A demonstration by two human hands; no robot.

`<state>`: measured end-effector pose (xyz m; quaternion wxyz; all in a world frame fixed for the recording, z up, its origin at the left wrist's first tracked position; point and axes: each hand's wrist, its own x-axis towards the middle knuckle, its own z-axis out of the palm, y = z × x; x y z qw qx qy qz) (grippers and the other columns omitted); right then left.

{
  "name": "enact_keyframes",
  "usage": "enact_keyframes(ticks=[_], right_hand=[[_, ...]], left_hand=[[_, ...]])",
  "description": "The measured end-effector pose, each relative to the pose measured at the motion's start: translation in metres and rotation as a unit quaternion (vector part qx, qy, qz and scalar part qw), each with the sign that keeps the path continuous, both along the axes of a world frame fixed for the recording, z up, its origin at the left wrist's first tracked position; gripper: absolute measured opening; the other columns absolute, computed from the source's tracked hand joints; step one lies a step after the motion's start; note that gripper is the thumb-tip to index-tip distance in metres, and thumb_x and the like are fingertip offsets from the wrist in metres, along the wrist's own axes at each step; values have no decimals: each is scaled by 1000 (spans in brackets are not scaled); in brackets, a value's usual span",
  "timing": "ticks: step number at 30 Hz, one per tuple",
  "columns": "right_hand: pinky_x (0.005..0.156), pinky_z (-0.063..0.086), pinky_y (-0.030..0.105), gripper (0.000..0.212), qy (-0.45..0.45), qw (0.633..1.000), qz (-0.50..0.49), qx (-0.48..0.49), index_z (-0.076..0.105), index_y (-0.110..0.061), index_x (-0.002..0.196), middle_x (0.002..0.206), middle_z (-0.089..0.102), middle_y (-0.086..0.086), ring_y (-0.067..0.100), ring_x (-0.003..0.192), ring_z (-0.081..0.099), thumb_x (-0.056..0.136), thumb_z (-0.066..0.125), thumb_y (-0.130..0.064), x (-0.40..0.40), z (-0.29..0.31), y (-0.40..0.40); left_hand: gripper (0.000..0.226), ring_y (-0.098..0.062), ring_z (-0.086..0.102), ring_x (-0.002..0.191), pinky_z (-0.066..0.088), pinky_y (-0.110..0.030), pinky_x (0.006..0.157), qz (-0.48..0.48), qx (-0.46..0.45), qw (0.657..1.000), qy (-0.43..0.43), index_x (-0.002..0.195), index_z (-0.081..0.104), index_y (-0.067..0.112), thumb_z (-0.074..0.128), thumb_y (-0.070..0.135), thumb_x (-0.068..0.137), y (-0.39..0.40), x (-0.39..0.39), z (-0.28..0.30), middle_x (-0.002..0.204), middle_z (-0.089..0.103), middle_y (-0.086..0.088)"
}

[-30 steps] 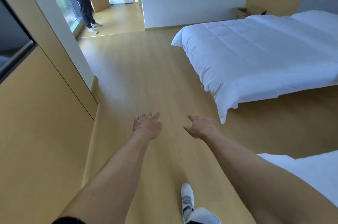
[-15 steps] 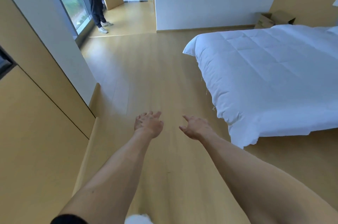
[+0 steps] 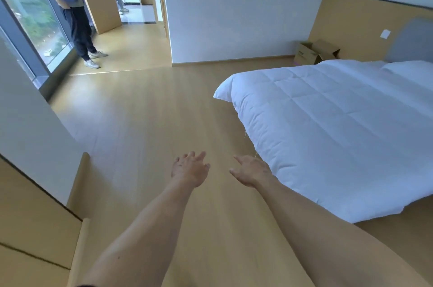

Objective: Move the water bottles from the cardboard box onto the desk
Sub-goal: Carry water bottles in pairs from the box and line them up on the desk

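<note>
Here, both arms reach forward over a pale wood floor (image 3: 145,123). Left hand (image 3: 190,169): fingers loosely spread and relaxed, palm down, holding nothing. Right hand (image 3: 251,170): fingers extended and slightly apart, thumb toward the left hand, also holding nothing. The two hands hang near each other, not touching.

Cardboard box (image 3: 315,52): on the floor at the far wall, beyond the far corner of the bed (image 3: 339,127), flaps standing open, printed side facing the room. Well apart from both hands. Its contents cannot be seen from this angle; no bottle is discernible.

Bed: white quilted duvet, fills the right side; the right hand is just beside its near edge. Tan headboard panel (image 3: 365,24) behind it.

Left: tan cabinet fronts (image 3: 30,223), a white wall, a large window (image 3: 28,10). A person (image 3: 72,10) in dark trousers and pale sneakers stands by the window, near an open doorway.
</note>
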<state>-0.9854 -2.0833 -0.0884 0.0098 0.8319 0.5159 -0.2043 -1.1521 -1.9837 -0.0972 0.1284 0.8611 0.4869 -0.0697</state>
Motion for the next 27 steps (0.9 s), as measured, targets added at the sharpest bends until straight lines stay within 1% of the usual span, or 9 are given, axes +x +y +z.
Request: enact_keyframes(ticks=[2,5,10,14,20,24,27], right_hand=[[113,32,41,61,-5,1000,-8,8,31,-31,154,155,42,1,25,141,39,98,41,-54,6,4,38],[114,32,41,61,-10,1000,-6,2,29,-30,155,156,41,0,25,142,39,99,40,-54,14,4,94],[116,31,44,62,-8,1000,2,-14,27,-29,156,156,40,3,26,142,38,100,39,-54,33,-3,179],[113,34,42,61,-9,1000,23,-11,29,-28,155,153,43,5,25,140,41,100,39,-53,54,-13,250],[116,30,44,63,17,998,58,-12,29,-31,156,157,40,4,24,143,38,99,39,-56,101,-31,392],[113,31,42,62,23,996,86,-19,28,-31,156,156,41,4,25,142,40,100,38,-56,139,-21,487],[112,30,42,62,19,995,98,-14,25,-33,157,158,38,3,26,143,38,100,36,-56,166,-14,545]], left_hand=[[52,-29,41,139,30,-42,115,-1,-3,1000,-5,153,33,32,35,48,103,44,6,3,150,45,-5],[52,-30,42,138,31,-41,114,3,-20,1000,-14,152,35,31,35,48,103,106,16,1,150,46,-7],[52,-31,42,137,31,-42,112,9,-28,999,-14,151,35,31,36,48,103,192,37,-7,149,46,-7],[53,-30,41,138,30,-42,113,23,-25,999,-10,152,34,33,36,49,102,253,56,-12,150,46,-7],[53,-30,41,139,29,-42,114,70,-12,997,9,153,34,33,37,50,103,376,94,-11,151,46,-6],[52,-30,42,138,31,-42,113,110,-5,994,13,151,37,32,37,50,103,460,128,3,149,48,-7],[52,-30,42,138,31,-42,113,131,-5,991,6,151,36,33,37,49,102,512,155,8,149,48,-6]])
